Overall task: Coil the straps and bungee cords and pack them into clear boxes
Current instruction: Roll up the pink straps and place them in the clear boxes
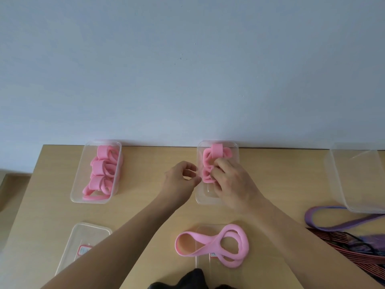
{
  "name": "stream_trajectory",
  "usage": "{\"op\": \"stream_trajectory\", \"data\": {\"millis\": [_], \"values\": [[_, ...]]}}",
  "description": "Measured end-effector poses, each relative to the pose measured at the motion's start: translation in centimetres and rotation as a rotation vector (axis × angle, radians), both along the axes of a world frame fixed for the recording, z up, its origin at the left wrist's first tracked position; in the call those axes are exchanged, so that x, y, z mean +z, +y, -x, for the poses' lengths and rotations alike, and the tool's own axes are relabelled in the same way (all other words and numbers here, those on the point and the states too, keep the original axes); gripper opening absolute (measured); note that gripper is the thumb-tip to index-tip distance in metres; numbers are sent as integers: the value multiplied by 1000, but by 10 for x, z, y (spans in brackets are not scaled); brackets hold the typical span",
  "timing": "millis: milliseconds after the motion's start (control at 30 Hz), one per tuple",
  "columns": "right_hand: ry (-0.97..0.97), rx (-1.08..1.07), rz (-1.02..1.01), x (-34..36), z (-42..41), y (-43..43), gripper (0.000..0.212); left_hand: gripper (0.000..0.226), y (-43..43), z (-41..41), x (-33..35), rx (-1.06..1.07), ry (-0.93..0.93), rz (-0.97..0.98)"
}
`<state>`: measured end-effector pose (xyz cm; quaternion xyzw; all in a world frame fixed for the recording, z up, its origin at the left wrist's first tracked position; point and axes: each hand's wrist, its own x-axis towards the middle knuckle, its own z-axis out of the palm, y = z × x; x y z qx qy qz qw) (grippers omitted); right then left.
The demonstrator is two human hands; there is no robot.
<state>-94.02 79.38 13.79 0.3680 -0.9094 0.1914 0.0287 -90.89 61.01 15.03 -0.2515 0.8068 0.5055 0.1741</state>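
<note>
A clear box [235, 151] stands at the back of the table, with one coiled pink strap [216, 153] at its far end. My right hand [229, 180] reaches into this box and its fingers press a second coiled pink strap [207, 176] down in the middle. My left hand [180, 181] is beside the box's left wall with fingers curled, thumb and forefinger close together; what it holds is not clear. Another clear box [78, 184] at the back left holds several coiled pink straps [103, 170]. A loose pink strap [218, 245] lies looped near me.
A clear lid [91, 232] lies at the front left, another lid [203, 265] under the loose strap. A larger clear box [341, 184] stands at the right. A purple strap [333, 224] and a red woven basket [354, 251] are at the right front. The wall is directly behind the table.
</note>
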Motion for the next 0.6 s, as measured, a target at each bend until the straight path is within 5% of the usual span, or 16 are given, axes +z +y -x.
{"op": "stream_trajectory", "data": {"millis": [600], "values": [[-28, -208, 109, 5, 7, 2, 12, 15, -2, -3, -3, -5, 6, 17]]}}
